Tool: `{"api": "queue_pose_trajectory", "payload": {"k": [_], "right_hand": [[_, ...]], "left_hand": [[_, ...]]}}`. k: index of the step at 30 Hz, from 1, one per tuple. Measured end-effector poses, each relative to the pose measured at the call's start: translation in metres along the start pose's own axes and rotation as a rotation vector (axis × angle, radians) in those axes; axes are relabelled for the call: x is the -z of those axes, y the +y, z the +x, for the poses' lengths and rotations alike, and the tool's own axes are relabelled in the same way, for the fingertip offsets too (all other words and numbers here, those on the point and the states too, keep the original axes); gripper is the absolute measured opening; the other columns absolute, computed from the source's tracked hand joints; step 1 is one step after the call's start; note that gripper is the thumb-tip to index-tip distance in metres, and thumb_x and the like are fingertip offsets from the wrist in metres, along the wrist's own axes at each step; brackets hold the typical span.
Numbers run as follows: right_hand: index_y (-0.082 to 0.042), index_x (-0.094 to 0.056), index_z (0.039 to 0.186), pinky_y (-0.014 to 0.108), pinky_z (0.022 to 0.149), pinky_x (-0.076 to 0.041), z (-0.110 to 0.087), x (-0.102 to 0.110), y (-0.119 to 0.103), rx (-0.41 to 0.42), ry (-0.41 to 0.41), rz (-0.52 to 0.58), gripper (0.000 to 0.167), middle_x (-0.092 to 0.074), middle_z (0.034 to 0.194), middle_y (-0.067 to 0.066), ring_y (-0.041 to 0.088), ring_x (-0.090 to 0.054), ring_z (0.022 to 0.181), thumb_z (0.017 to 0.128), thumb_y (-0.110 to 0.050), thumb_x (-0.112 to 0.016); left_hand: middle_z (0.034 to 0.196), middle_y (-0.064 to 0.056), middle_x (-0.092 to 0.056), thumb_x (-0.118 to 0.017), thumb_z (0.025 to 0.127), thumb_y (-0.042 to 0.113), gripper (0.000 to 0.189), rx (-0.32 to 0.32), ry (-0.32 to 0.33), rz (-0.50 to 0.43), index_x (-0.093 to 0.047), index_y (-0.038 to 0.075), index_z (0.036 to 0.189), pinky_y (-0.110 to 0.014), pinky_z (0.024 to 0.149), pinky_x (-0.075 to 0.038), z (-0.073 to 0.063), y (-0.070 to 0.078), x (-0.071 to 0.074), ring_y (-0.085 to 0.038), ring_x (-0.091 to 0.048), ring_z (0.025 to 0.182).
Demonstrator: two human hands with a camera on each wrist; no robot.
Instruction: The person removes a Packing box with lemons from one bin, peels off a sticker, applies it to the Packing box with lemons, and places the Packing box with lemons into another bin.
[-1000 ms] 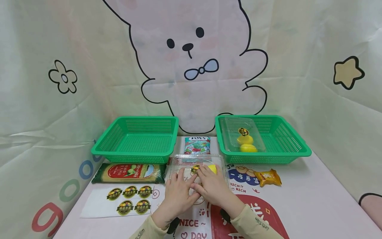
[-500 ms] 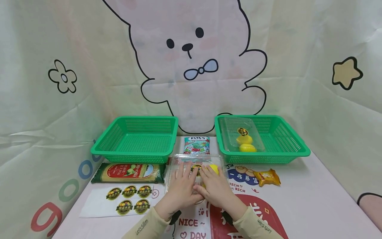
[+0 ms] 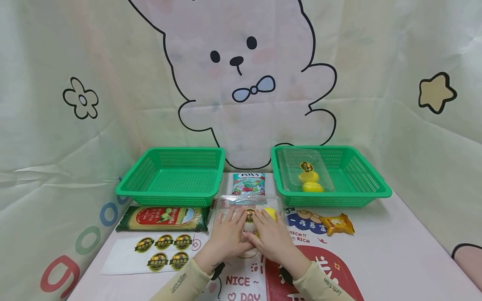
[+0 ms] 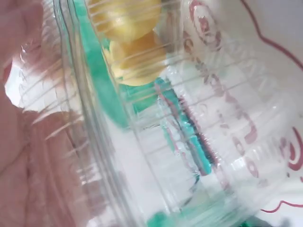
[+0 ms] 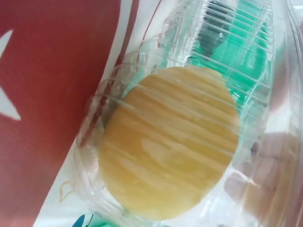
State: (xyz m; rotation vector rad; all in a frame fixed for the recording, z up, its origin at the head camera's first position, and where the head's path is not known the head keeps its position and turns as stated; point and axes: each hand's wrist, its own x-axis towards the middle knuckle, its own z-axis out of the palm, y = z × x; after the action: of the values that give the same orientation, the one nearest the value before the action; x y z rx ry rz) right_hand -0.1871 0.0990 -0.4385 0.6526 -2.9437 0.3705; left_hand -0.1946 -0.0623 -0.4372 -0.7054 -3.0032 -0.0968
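A clear plastic clamshell box (image 3: pixel 229 201) sits on the table in front of me, its lid down. Yellow lemons are inside; one lemon (image 3: pixel 270 212) shows at the right in the head view, and a lemon (image 5: pixel 170 142) fills the right wrist view. On the lid is a round black-and-gold sticker (image 3: pixel 250 215), partly covered by fingertips. My left hand (image 3: pixel 227 237) rests on the lid's left part with fingers extended. My right hand (image 3: pixel 275 239) lies flat over the right part, thumbs close together. The left wrist view shows two lemons (image 4: pixel 137 56) through the plastic.
Behind stand a left green basket (image 3: pixel 169 196) and a right green basket (image 3: pixel 370 188), the latter holding another clear box (image 3: pixel 290 167) with lemons. A candy bag (image 3: pixel 248 184), noodle pack (image 3: pixel 162 218), sticker sheet (image 3: pixel 120 259) and orange snack packet (image 3: pixel 337 224) lie around.
My left hand has slid forward on the lid, its fingers straightening, then shifted slightly left. The right hand has settled flatter beside the sticker. The box has stayed in place.
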Motion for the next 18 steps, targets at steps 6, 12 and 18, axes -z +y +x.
{"api": "queue_pose_trajectory", "payload": {"k": [6,12,18], "right_hand": [[-0.006,-0.053,0.130,0.059,0.109,-0.019,0.001,-0.003,0.003,-0.011,0.050,0.043,0.067,-0.047,0.139,0.009,0.031,-0.037,0.132,0.092,-0.058,-0.036],[-0.009,-0.071,0.098,0.055,0.104,-0.032,-0.002,-0.005,0.008,0.010,0.264,0.214,0.036,-0.065,0.116,0.010,0.032,-0.052,0.119,0.092,-0.038,-0.051],[-0.005,-0.070,0.090,0.046,0.086,-0.050,-0.008,0.002,0.019,-0.014,0.543,0.387,0.013,-0.069,0.096,0.008,0.028,-0.061,0.099,0.081,-0.014,-0.068]], "left_hand": [[0.148,-0.004,-0.035,-0.040,0.081,0.073,0.087,0.020,0.022,0.032,-0.038,0.012,0.142,-0.056,0.109,-0.022,-0.005,0.000,0.000,-0.030,-0.029,0.137],[0.140,-0.005,-0.046,-0.050,0.077,0.071,0.080,0.044,0.083,-0.031,-0.052,0.012,0.132,-0.055,0.107,-0.026,-0.010,0.000,0.003,-0.032,-0.038,0.132],[0.121,-0.009,-0.062,-0.069,0.075,0.050,0.052,-0.020,0.396,-0.196,-0.067,0.010,0.108,-0.047,0.097,-0.042,-0.023,-0.012,0.003,-0.031,-0.054,0.115]]}}
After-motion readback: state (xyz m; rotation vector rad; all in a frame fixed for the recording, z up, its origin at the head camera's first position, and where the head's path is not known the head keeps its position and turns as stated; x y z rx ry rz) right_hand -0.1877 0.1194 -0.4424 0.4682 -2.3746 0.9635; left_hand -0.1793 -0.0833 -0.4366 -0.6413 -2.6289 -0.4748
